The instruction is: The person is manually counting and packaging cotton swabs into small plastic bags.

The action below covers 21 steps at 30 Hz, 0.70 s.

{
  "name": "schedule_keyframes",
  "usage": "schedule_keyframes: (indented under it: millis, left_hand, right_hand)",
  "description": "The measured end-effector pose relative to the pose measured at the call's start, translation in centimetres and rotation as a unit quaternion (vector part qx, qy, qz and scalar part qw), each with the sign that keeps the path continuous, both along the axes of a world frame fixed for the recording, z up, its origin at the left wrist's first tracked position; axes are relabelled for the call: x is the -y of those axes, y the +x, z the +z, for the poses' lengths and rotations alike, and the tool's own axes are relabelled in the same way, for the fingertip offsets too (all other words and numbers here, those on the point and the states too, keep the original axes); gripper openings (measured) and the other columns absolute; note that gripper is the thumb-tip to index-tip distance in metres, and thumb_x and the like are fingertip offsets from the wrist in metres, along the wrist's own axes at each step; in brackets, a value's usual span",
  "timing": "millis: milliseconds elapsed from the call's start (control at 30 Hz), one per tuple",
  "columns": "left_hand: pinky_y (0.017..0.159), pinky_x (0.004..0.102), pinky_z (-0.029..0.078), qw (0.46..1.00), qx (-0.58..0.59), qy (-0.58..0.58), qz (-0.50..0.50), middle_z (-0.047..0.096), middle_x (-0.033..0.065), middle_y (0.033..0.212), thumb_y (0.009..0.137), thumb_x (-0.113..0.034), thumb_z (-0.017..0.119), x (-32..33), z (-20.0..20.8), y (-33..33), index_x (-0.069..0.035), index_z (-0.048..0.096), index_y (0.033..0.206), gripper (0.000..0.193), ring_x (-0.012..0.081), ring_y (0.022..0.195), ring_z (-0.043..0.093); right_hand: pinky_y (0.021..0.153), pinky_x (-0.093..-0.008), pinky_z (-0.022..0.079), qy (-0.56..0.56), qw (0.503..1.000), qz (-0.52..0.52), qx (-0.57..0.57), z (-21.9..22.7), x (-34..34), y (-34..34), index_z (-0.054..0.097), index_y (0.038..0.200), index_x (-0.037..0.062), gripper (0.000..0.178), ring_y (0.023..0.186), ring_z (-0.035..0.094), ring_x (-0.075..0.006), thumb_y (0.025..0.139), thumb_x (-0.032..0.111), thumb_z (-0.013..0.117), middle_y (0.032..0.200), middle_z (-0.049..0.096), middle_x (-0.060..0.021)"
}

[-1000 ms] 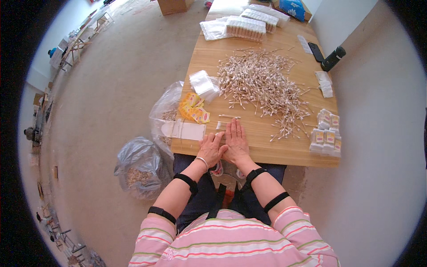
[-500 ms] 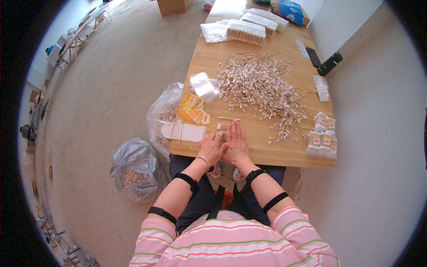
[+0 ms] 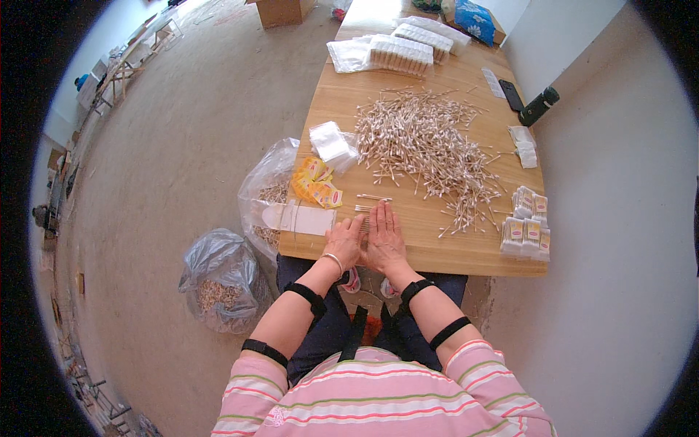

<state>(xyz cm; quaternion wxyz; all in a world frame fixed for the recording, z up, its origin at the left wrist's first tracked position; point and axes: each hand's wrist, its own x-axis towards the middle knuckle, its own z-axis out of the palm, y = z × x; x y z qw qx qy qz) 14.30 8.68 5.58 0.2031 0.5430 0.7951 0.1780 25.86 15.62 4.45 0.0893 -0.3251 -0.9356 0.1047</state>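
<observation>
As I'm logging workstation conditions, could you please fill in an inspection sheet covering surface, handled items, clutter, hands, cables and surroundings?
Surface: light-brown wooden table.
Handled items: small row of cotton swabs at the fingertips; large loose pile of cotton swabs farther up the table.
Clutter: yellow cards and clear plastic sleeves at left; filled packets, dark bottle and black phone along the right side.
Hands: left hand slightly bent, right hand flat with fingers extended, side by side at the row; exact finger contact is unclear.
Cables: nothing seen.
Surroundings: grey plastic bag on the floor at left; pale wall at right; cardboard box beyond.
</observation>
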Motion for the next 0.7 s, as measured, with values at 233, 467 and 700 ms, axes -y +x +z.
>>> schedule_keyframes:
  millis: [233,467,700]
  left_hand:
    - [0.083,0.0508,0.041,0.997,0.000,-0.080,0.012,0.056,0.0125,0.109,0.085,-0.019,0.055,-1.0,1.3,-0.1,-0.016,0.026,0.142,0.064,0.0323,0.100,0.055]
    - [0.082,0.0496,0.043,0.995,-0.013,-0.094,0.001,0.059,0.0129,0.106,0.083,-0.016,0.057,-1.4,1.4,-0.3,-0.015,0.020,0.145,0.072,0.0329,0.095,0.059]
    - [0.081,0.0457,0.045,0.999,0.031,-0.011,0.014,0.061,0.0176,0.106,0.082,-0.015,0.059,-1.2,-0.1,-0.9,-0.012,0.036,0.133,0.056,0.0344,0.099,0.058]
  right_hand:
    - [0.114,-0.0454,0.006,0.020,1.000,-0.001,0.025,-0.3,0.0,0.0,0.015,0.141,-0.0082,0.095,0.140,0.007,-0.0359,0.077,0.049,0.057,0.149,0.010,-0.0254]
    - [0.114,-0.0454,0.007,-0.010,1.000,0.003,0.029,0.4,0.0,0.1,0.015,0.141,-0.0077,0.094,0.140,0.009,-0.0353,0.078,0.050,0.055,0.149,0.011,-0.0248]
    - [0.113,-0.0460,0.012,-0.018,0.999,0.031,0.001,0.5,0.2,0.9,0.022,0.139,-0.0081,0.089,0.138,0.014,-0.0365,0.078,0.047,0.056,0.147,0.017,-0.0246]
